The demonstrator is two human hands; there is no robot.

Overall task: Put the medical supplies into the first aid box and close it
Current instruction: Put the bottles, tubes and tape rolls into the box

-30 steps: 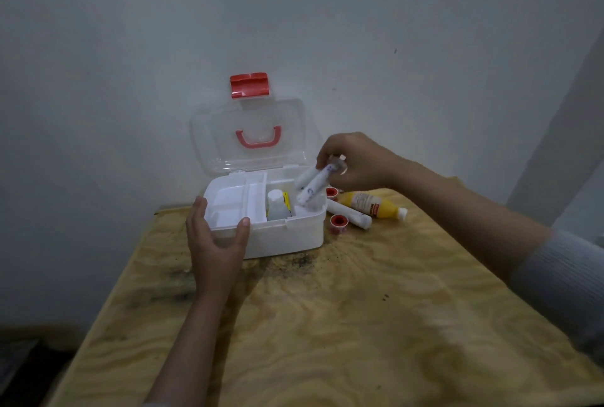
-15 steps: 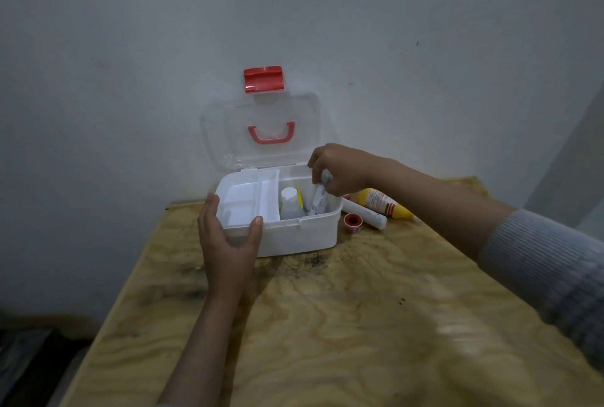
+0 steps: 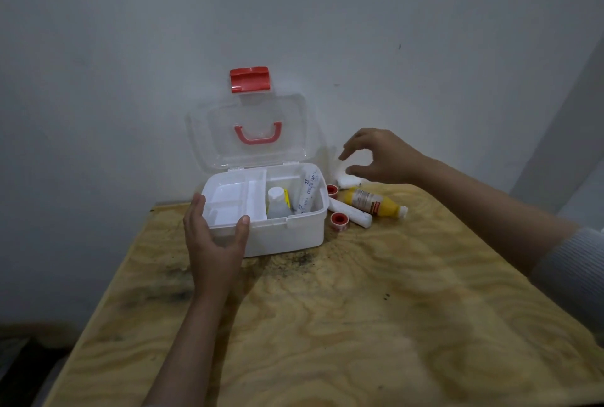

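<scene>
Two tape rolls (image 3: 340, 221), yellow bottle (image 3: 372, 203) beside box (image 3: 287, 233).

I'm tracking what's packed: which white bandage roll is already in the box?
The printed roll, leaning in the first aid box's right compartment. The plain roll and the far roll lie on the table outside it.

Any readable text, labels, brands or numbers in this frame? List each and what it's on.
Nothing reads cleanly.
Wrapped roll in the first aid box: blue print along its length, blurred, unreadable.
Yellow bottle on the table: white label with a red band, text too small.
Small white bottle in the box: yellow label, no text legible.
</scene>
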